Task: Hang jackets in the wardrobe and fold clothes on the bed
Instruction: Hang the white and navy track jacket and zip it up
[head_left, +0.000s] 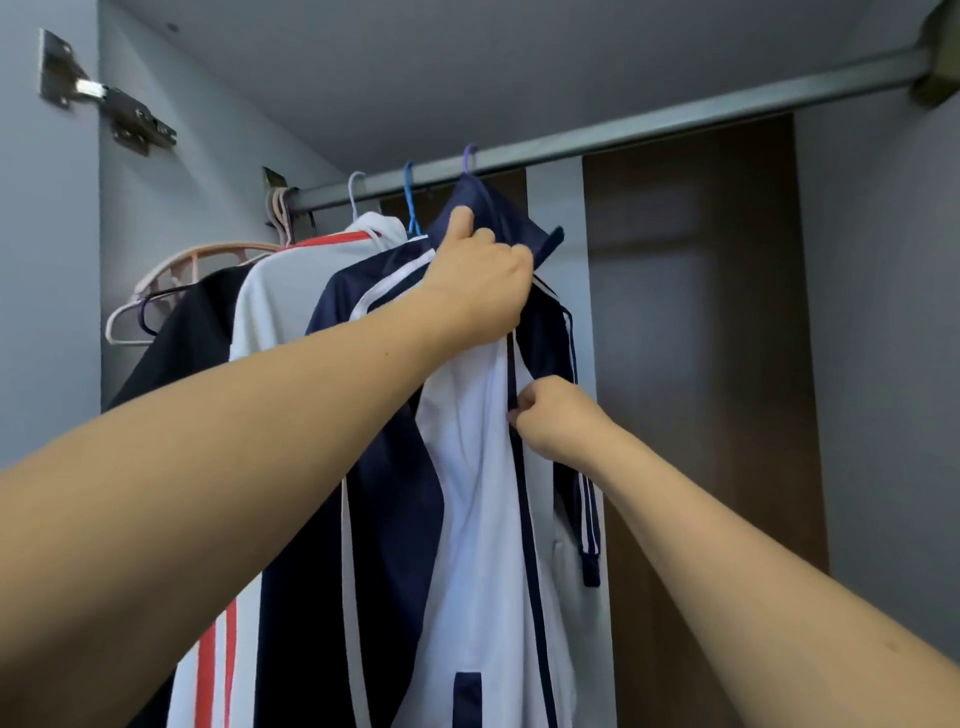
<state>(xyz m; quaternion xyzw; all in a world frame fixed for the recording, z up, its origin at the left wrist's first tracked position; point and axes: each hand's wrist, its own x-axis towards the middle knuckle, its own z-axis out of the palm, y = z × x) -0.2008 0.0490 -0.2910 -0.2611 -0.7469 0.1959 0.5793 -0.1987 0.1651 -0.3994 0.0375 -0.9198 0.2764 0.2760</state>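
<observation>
- Both forearms are reaching up from six o'clock into the wardrobe (883, 260).
- Left hand (480, 280) is gripping the navy collar of the navy-and-white jacket (467, 467), near twelve o'clock.
- Right hand (545, 415) is pinching that jacket's zipper edge, at about four o'clock from the left.
- That jacket is hanging by a purple hanger (470, 156) from the metal rail (675, 122); three other jackets are hanging at its nine o'clock.

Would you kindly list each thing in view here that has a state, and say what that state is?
Navy and white jacket: hanging on the purple hanger, front closed.
White jacket with red stripes: hanging on the rail.
Black garment: hanging at far left.
Pink hangers: empty.
Left hand: gripping the collar.
Right hand: pinching the front edge.
</observation>
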